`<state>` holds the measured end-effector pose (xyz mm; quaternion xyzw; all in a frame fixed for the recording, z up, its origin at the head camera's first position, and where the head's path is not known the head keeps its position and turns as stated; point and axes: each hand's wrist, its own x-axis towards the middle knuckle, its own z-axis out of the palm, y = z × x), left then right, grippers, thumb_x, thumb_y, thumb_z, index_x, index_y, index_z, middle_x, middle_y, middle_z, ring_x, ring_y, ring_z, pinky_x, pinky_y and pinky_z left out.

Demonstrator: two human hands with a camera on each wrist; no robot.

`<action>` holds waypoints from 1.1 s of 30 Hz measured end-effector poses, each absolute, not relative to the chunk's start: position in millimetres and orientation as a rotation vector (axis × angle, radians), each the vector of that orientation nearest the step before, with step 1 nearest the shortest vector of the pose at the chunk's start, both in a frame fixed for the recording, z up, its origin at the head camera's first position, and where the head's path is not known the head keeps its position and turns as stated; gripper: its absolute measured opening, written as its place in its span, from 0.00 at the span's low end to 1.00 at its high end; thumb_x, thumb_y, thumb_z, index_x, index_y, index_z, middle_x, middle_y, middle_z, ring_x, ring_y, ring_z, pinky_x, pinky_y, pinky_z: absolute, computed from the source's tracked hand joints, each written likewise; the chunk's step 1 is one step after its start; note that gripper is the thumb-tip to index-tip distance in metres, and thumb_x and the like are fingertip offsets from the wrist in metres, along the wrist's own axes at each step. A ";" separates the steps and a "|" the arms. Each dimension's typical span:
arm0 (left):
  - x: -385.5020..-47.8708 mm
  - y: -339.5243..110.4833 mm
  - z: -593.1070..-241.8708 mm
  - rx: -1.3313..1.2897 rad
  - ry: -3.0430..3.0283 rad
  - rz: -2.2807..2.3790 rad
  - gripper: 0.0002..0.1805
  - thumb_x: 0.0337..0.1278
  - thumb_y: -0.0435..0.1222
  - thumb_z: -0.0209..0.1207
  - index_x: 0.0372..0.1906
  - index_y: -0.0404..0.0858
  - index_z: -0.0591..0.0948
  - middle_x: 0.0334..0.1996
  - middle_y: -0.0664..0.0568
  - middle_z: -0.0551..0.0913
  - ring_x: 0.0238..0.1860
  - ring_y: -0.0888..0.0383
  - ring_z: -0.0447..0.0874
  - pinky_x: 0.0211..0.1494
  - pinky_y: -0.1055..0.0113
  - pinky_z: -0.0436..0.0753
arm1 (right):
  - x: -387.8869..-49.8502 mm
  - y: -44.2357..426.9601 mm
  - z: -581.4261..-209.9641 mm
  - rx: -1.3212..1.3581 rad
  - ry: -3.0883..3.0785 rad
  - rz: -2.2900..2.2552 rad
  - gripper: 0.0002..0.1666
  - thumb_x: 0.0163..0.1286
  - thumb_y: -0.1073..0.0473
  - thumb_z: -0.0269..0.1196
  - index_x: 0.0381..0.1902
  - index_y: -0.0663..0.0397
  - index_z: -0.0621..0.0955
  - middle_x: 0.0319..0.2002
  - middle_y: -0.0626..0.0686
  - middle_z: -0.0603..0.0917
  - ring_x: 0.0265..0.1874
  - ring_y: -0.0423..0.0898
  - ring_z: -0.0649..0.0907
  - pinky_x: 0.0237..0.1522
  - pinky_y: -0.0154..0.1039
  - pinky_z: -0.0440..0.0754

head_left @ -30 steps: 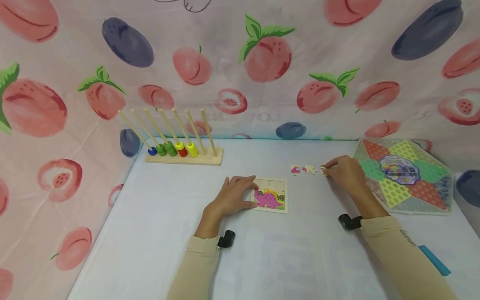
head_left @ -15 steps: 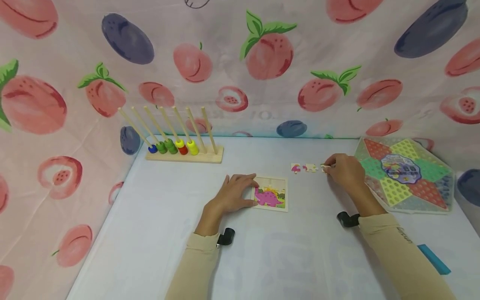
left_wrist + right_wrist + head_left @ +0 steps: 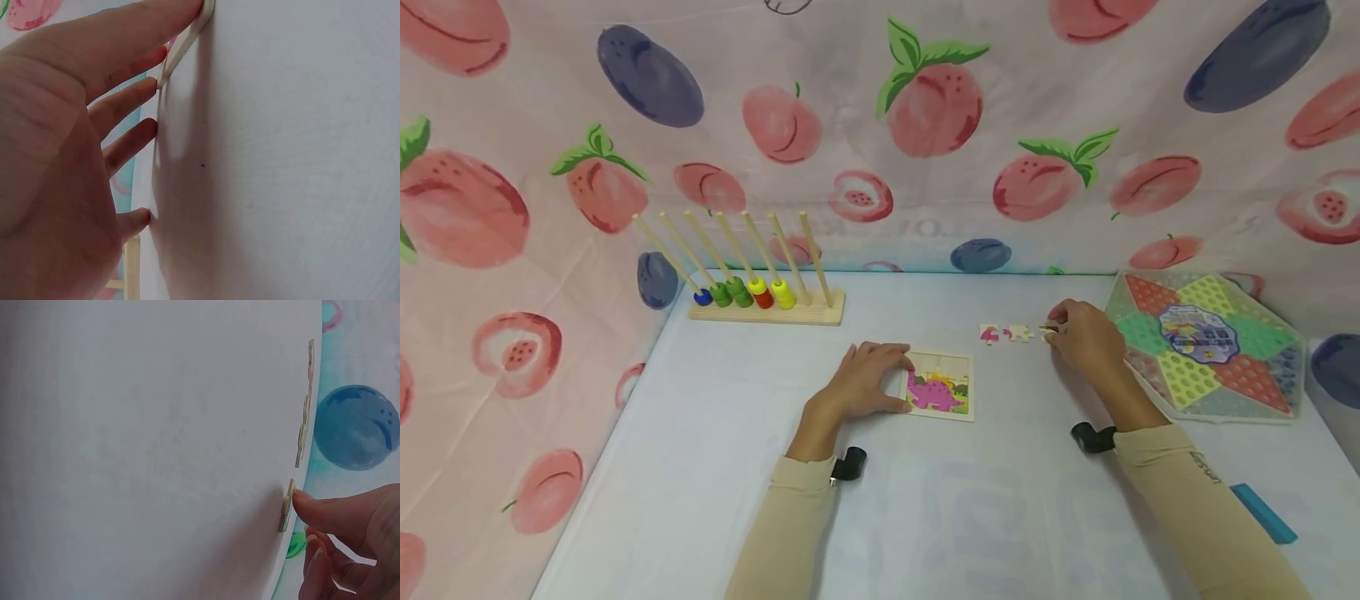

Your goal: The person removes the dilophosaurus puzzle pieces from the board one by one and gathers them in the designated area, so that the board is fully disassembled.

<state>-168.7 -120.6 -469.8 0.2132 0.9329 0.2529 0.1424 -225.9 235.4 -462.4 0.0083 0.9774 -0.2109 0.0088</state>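
Note:
A square wooden jigsaw puzzle (image 3: 936, 396) with a pink dinosaur picture lies flat on the table, pale bare wood showing along its upper part. My left hand (image 3: 863, 383) holds it by the left side, thumb near the lower corner and a forefinger higher up. In the left wrist view the other fingers (image 3: 128, 147) are spread. My right hand (image 3: 1088, 340) pinches a small jigsaw piece (image 3: 285, 509) at the right end of a short row. To its left lie a pink piece (image 3: 989, 334) and a mostly pale piece (image 3: 1020, 333).
A wooden bead counting rack (image 3: 767, 312) with upright pegs stands at the back left. A star-patterned game board (image 3: 1206, 346) lies at the right, close to my right hand. A blue strip (image 3: 1262, 512) sits beside the right sleeve. Fruit-print cloth (image 3: 857, 100) hangs behind the table.
The right fingertips have shifted slightly at the rightmost piece, which now looks a little tilted. The left hand keeps its place on the puzzle. The head view has moved slightly.

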 end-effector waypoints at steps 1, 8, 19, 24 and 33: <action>-169.2 -120.9 -469.8 0.618 2.696 0.734 0.30 0.50 0.47 0.76 0.59 0.49 0.81 0.77 0.54 0.69 0.76 0.46 0.63 0.82 0.34 0.49 | -225.8 235.0 -462.2 0.023 3.055 -0.660 0.15 0.66 0.60 0.69 0.48 0.59 0.81 0.48 0.64 0.84 0.44 0.61 0.83 0.35 0.52 0.77; -170.6 -122.0 -469.6 0.611 2.697 0.757 0.34 0.47 0.47 0.77 0.62 0.48 0.80 0.77 0.55 0.69 0.76 0.47 0.63 0.82 0.37 0.49 | -226.1 234.0 -461.0 0.036 3.049 -0.688 0.18 0.65 0.61 0.70 0.50 0.61 0.81 0.48 0.65 0.84 0.45 0.61 0.82 0.36 0.53 0.77; -172.0 -123.8 -473.3 0.614 2.667 0.817 0.35 0.48 0.47 0.77 0.64 0.48 0.79 0.78 0.55 0.67 0.76 0.48 0.62 0.83 0.36 0.43 | -226.1 226.6 -447.7 0.063 3.031 -0.792 0.20 0.70 0.57 0.66 0.55 0.60 0.80 0.51 0.65 0.84 0.48 0.62 0.82 0.43 0.54 0.80; -172.0 -124.3 -474.7 0.617 2.668 0.843 0.31 0.52 0.47 0.74 0.62 0.48 0.80 0.77 0.55 0.68 0.74 0.49 0.63 0.82 0.37 0.44 | -225.6 216.7 -442.8 -0.027 3.049 -0.829 0.19 0.70 0.54 0.66 0.54 0.60 0.81 0.50 0.64 0.85 0.47 0.61 0.84 0.43 0.54 0.81; -172.7 -120.9 -477.2 0.575 2.689 0.834 0.29 0.51 0.47 0.75 0.59 0.48 0.80 0.77 0.55 0.69 0.75 0.48 0.62 0.82 0.38 0.46 | -222.7 187.4 -441.8 -0.090 2.965 -0.890 0.21 0.68 0.52 0.69 0.54 0.56 0.83 0.49 0.61 0.86 0.43 0.55 0.82 0.34 0.38 0.80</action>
